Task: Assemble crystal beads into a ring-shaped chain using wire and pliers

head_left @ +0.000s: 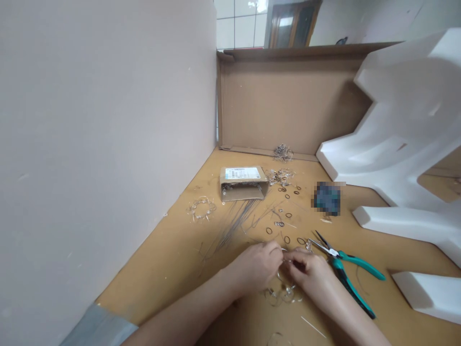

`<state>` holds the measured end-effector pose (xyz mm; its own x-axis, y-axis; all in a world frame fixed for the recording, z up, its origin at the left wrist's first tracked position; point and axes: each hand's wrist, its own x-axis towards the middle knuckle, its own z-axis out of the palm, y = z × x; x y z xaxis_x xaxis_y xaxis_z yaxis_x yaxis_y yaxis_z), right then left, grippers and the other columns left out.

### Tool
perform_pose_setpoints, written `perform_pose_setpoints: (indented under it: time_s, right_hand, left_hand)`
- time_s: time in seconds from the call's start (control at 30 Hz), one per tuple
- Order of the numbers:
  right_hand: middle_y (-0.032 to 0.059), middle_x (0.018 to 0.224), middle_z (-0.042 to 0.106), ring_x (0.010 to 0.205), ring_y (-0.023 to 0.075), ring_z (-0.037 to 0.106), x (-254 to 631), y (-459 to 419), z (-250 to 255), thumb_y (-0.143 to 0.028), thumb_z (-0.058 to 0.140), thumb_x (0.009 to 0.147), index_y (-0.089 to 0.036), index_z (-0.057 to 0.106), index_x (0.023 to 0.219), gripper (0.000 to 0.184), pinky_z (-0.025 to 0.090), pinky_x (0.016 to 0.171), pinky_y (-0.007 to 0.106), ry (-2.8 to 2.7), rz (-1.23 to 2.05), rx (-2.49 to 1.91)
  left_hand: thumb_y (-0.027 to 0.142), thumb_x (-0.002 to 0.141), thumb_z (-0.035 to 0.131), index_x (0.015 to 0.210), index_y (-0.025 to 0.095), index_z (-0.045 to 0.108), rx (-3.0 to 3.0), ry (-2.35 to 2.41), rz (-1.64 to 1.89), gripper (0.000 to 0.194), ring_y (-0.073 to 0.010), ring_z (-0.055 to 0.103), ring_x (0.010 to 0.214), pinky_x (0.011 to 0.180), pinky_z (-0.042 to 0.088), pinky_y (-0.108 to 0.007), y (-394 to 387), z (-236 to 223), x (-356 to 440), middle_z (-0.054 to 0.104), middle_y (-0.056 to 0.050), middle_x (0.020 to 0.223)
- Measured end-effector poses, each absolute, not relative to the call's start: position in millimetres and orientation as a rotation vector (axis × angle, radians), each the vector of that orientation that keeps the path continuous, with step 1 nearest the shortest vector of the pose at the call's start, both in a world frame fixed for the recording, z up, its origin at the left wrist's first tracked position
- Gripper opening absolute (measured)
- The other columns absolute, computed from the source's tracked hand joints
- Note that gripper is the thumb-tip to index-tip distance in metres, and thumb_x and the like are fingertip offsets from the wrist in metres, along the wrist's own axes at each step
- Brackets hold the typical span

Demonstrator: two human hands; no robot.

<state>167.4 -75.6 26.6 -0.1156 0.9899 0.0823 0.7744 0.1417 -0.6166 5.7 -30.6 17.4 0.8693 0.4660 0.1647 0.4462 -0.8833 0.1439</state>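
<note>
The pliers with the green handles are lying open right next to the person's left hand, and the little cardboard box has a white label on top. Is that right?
Not quite: the green-handled pliers lie open next to the right hand; the left hand is farther away. The head view shows it. The cardboard box does have a white label on top.

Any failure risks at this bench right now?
Three, my read:
1. The pliers lie with jaws spread beside the right hand; a sideways move might bump them or catch a tip.
2. Small dark rings are scattered loose, some just beyond the fingers, so they could get knocked away.
3. Loose thin wires fan out toward the left hand and may snag or tangle.
</note>
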Motion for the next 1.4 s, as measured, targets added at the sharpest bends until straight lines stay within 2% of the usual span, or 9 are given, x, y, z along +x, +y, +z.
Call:
perform_pose_setpoints:
  time_s: [0.23,0.5,0.8,1.13,1.4]
  right_hand:
    - [0.0030,0.068,0.069,0.059,0.0176,0.061,166.8,-75.4,27.2,-0.019,0.043,0.072,-0.023,0.068,0.069,0.025,0.045,0.058,0.026,-1.946,0.531,-1.718]
    - [-0.0001,0.053,0.060,0.049,0.0159,0.055,160.5,-77.0,16.9,-0.016,0.045,0.065,-0.022,0.052,0.059,0.011,0.037,0.050,0.024,-1.850,0.321,-1.901]
    - [-0.0015,0.052,0.059,0.049,0.0154,0.056,156.3,-79.3,13.3,-0.018,0.047,0.068,-0.023,0.048,0.061,0.009,0.036,0.049,0.023,-1.857,0.264,-1.912]
    - [0.0020,0.059,0.062,0.052,0.0163,0.055,155.5,-79.3,16.3,-0.016,0.044,0.070,-0.021,0.056,0.063,0.015,0.037,0.051,0.025,-1.913,0.216,-1.858]
    - [0.0045,0.067,0.067,0.059,0.0184,0.060,163.4,-76.6,16.2,-0.016,0.042,0.070,-0.020,0.064,0.071,0.022,0.043,0.058,0.027,-1.920,0.266,-1.805]
  left_hand:
    - [0.016,0.089,0.032,0.088,0.013,0.049,2.853,0.815,0.352,0.018,-0.0174,0.055,0.070,0.061,0.047,-0.030,-32.1,13.7,7.3,0.056,-0.007,0.088]
    - [0.009,0.082,0.038,0.086,0.014,0.046,2.954,0.819,0.292,0.010,-0.0180,0.054,0.068,0.059,0.047,-0.029,-35.2,12.5,10.9,0.053,-0.006,0.081]
    - [0.011,0.085,0.033,0.086,0.013,0.046,2.980,0.788,0.351,0.013,-0.0180,0.054,0.064,0.057,0.048,-0.030,-36.3,7.6,12.5,0.053,-0.007,0.080]
    - [0.009,0.085,0.035,0.098,0.010,0.048,3.072,0.729,0.283,0.019,-0.0187,0.056,0.068,0.057,0.049,-0.030,-36.3,11.6,9.8,0.056,-0.008,0.086]
    - [0.014,0.085,0.039,0.089,0.014,0.049,2.942,0.765,0.326,0.011,-0.0163,0.056,0.066,0.055,0.045,-0.027,-27.9,12.0,5.3,0.057,-0.005,0.085]
